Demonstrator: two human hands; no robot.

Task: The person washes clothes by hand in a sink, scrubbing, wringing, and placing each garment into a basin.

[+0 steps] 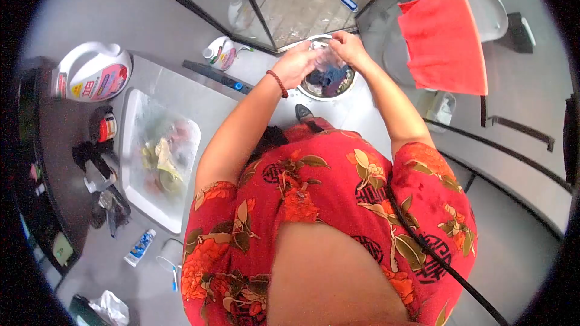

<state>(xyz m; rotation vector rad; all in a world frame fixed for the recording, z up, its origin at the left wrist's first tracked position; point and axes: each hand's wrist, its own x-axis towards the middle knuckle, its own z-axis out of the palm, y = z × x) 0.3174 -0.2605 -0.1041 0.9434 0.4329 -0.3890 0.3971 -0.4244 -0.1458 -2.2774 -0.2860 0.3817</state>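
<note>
Both hands are over a round basin on the floor that holds dark blue and patterned clothes. My left hand, with a dark red bead bracelet at the wrist, reaches in over the left rim. Its fingers are curled and partly blurred. My right hand is closed in a pinch near the far right rim. Between the two hands stretches a pale, thin, cloth-like piece, which both seem to grip. Its exact kind is unclear.
To the left, a white sink holds wet cloths in cloudy water. A large detergent jug stands on the counter, and a smaller bottle is by the glass partition. At right, a coral towel hangs near a toilet.
</note>
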